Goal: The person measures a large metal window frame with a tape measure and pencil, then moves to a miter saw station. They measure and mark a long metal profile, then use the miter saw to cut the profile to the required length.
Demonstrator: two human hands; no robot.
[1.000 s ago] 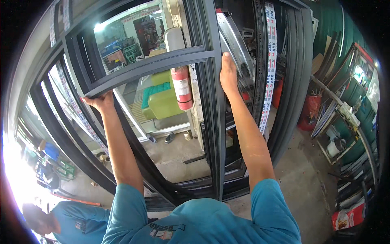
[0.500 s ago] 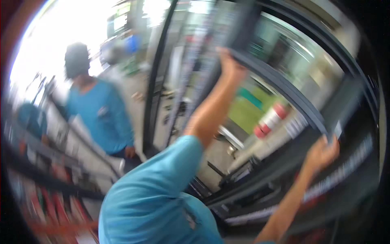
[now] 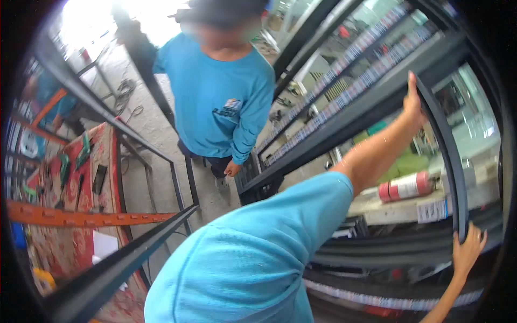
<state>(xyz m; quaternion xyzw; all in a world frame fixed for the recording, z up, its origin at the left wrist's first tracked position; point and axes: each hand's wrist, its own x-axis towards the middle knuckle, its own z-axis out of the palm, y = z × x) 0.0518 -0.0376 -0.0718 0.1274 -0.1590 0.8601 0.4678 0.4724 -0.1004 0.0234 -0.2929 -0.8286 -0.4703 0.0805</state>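
Observation:
A dark grey metal frame (image 3: 451,156) stands at the right, one of its bars running between my hands. My left hand (image 3: 413,109) is closed around the far end of this bar, near a corner, thumb or finger pointing up. Lower down, my right hand (image 3: 467,248) grips the near end of the same bar, with some fingers sticking out past it. A wider dark frame member (image 3: 350,113) runs behind my left hand. Through the frame opening shows a red and white fire extinguisher (image 3: 407,187).
A co-worker in a blue shirt (image 3: 218,91) stands ahead, one arm lowered. At left, a table with a worn red cover (image 3: 107,177) bears green power tools and a white paper. An orange perforated bar (image 3: 91,216) and dark frames (image 3: 118,264) cross in front of it.
The view has swung left, so my hands and the frame bar now sit farther right, with both hands still on the bar. The co-worker appears nearer and larger.

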